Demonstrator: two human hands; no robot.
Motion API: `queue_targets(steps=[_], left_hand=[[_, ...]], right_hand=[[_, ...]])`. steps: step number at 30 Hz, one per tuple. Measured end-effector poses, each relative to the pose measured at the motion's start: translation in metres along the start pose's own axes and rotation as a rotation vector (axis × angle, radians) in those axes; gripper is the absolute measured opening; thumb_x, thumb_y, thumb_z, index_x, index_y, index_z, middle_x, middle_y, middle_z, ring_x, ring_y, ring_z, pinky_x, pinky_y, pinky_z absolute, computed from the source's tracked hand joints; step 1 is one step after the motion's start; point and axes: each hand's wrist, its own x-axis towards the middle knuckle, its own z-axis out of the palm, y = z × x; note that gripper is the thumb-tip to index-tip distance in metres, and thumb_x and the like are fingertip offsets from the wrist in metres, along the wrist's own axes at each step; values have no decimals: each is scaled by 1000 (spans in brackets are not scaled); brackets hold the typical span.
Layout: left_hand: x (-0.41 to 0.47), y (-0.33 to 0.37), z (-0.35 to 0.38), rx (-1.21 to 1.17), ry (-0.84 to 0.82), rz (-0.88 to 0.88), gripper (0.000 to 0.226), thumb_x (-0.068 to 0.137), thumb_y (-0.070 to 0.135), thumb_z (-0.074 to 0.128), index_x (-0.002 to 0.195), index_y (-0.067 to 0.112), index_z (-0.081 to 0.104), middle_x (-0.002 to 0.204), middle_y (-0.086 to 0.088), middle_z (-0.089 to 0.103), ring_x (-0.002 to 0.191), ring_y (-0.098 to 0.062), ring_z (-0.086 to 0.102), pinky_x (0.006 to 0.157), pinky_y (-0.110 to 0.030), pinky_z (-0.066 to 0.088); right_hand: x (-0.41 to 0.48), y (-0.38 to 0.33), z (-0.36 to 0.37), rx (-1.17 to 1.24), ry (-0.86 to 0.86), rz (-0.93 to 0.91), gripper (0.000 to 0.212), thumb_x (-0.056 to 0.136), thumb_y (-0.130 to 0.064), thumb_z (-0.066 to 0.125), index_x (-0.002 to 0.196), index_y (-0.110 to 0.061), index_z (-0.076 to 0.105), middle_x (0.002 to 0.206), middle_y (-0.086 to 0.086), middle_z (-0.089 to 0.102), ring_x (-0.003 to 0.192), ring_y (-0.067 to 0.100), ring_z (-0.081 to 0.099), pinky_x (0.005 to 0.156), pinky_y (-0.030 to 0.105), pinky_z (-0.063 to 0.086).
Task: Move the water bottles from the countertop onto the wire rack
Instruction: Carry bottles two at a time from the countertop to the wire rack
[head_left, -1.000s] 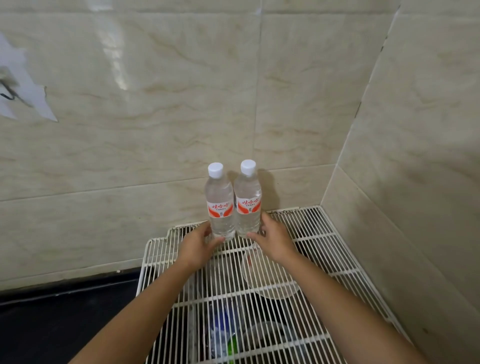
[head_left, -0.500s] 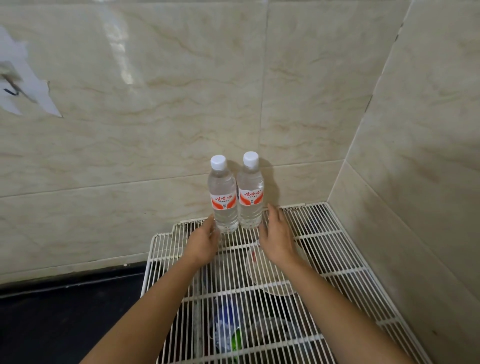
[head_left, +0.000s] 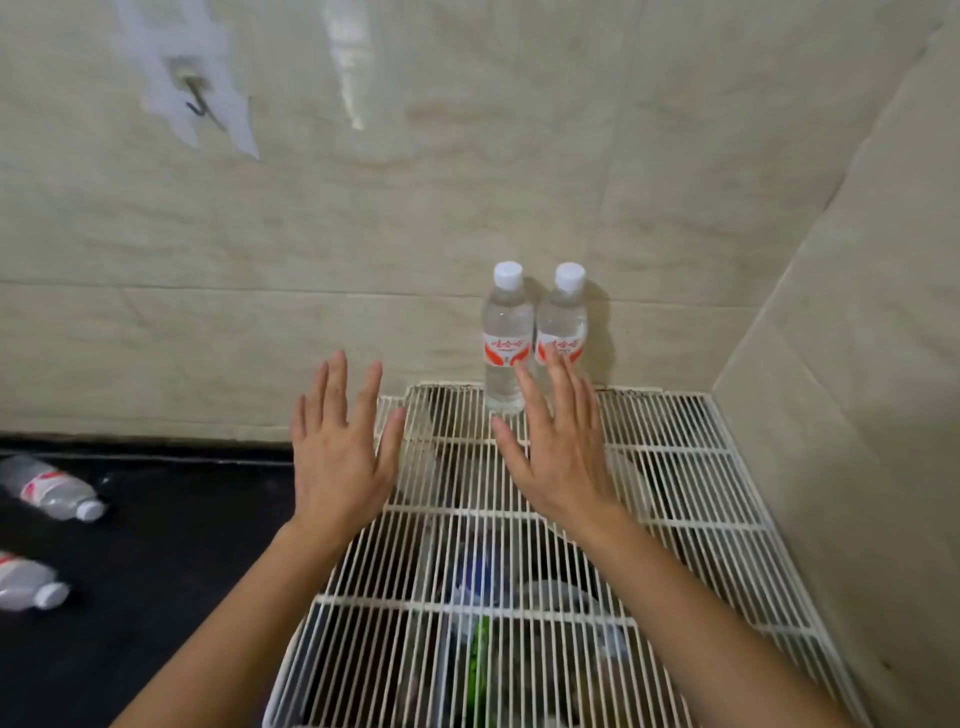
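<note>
Two water bottles stand upright at the back edge of the white wire rack (head_left: 675, 467), close to the tiled wall (head_left: 363, 260). The left bottle (head_left: 506, 338) and the right bottle (head_left: 563, 322) are side by side and seem to touch each other. Both are clear, with a white cap and a red and white label. The lower part of the right bottle is hidden behind the fingers of the right hand.

Both hands are released, flat and empty, with the fingers spread and the backs turned to the camera. The left hand (head_left: 337, 457) is over the left edge of the rack, well apart from the bottles. The right hand (head_left: 561, 457) is above the rack, just in front of the bottles; I cannot tell if its fingertips touch them.

On the dark counter (head_left: 156, 571), to the left of the rack, two more bottles lie on their sides. One bottle (head_left: 54, 491) is farther back, with its cap pointing to the right. The other bottle (head_left: 28, 584) is nearer and cut off by the left edge of the picture.

Under the wires of the rack some things show, among them something blue and something green, but they are too blurred to tell what they are. A small metal hook (head_left: 197, 104) is fixed high on the wall.
</note>
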Motion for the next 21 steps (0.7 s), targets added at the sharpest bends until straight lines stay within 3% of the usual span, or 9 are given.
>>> queue_targets(steps=[5, 11, 21], left_hand=[[-67, -38, -48, 218, 177, -112, 62, 103, 50, 37, 155, 17, 38, 165, -21, 21, 154, -38, 16, 119, -59, 17], [-162, -102, -118, 465, 214, -309, 64, 102, 53, 36, 154, 15, 40, 164, -21, 24, 153, -38, 19, 118, -62, 20], [-276, -253, -238, 528, 221, -476, 69, 97, 51, 40, 153, 11, 41, 163, -24, 24, 151, -42, 22, 115, -63, 24]], right_hand=[[5, -61, 20, 140, -20, -173, 70, 101, -58, 38, 158, -19, 27, 168, 19, 13, 156, 34, 10, 125, 55, 12], [-19, -179, 44, 303, -72, -406, 74, 99, -56, 45, 158, -16, 29, 166, 24, 16, 155, 39, 13, 124, 58, 13], [-84, -381, 72, 323, -143, -561, 81, 97, -54, 51, 161, -17, 16, 168, 20, 7, 156, 36, 6, 125, 56, 8]])
